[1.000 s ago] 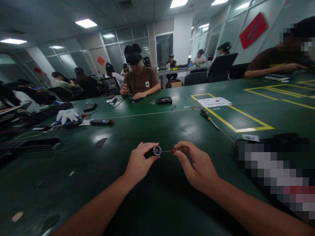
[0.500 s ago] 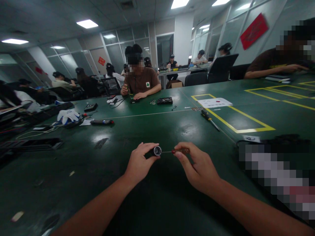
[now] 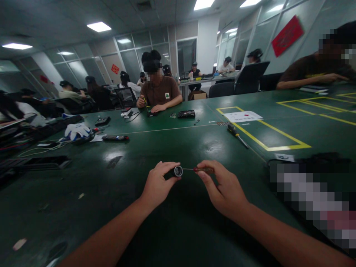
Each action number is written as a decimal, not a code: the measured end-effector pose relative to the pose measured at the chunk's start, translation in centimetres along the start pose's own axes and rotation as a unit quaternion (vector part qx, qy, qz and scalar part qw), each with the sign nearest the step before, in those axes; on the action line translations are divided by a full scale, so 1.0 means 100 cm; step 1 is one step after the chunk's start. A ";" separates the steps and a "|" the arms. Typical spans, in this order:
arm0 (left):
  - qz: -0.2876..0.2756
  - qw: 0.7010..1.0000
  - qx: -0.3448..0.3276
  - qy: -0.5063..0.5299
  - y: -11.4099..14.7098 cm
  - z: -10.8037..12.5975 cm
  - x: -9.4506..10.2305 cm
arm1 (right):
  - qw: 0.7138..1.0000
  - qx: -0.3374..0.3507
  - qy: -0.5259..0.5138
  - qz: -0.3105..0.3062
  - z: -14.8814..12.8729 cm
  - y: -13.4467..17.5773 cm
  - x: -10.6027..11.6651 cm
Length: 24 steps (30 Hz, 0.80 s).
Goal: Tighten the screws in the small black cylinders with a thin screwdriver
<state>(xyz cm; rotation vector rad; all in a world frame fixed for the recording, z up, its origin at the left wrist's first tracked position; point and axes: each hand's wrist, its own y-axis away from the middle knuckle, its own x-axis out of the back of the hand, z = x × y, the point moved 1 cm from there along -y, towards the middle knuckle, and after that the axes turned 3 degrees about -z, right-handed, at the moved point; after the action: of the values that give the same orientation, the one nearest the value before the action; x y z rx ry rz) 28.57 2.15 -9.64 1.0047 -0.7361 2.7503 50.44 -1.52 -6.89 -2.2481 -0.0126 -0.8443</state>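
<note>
Between the thumb and fingers of my left hand (image 3: 158, 183) is a small dark cylindrical part (image 3: 178, 171), its round silver-rimmed end facing me. My right hand (image 3: 222, 185) pinches the handle of a small screwdriver (image 3: 204, 170), reddish and see-through. Its thin shaft points left, and the tip meets or lies very close to the side of the cylinder; whether it is seated in anything cannot be made out. Both hands are held above the green table (image 3: 172, 148).
A larger black-and-yellow screwdriver (image 3: 237, 135) lies right of centre, near a paper sheet (image 3: 243, 116) and yellow tape. White gloves (image 3: 77, 131), a dark tubular tool (image 3: 115, 138) and cables are on the left. A pixelated object (image 3: 314, 200) occupies the right. A co-worker (image 3: 160, 91) sits opposite.
The screwdriver's shaft and the cylinder's end have shifted very slightly, the shaft sitting a little higher against the cylinder. Both hands stay almost in place.
</note>
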 end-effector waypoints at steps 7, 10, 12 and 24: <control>0.004 1.000 0.004 0.012 0.000 0.000 0.000 | 1.000 -0.002 0.000 -0.011 0.001 -0.001 0.001; 0.004 1.000 0.006 0.008 0.000 0.001 0.001 | 1.000 0.002 -0.003 -0.012 0.002 0.001 0.000; 0.004 1.000 0.008 0.005 0.000 0.002 0.001 | 1.000 -0.002 -0.006 -0.006 0.002 0.001 0.000; 0.000 1.000 0.010 0.013 0.000 0.001 0.000 | 1.000 0.004 -0.003 -0.011 0.001 0.000 0.001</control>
<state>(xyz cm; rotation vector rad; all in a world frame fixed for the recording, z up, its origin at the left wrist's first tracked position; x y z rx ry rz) 28.58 2.10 -9.56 0.9698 -0.7056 2.7710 50.58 -1.52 -6.91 -2.2473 -0.0436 -0.8490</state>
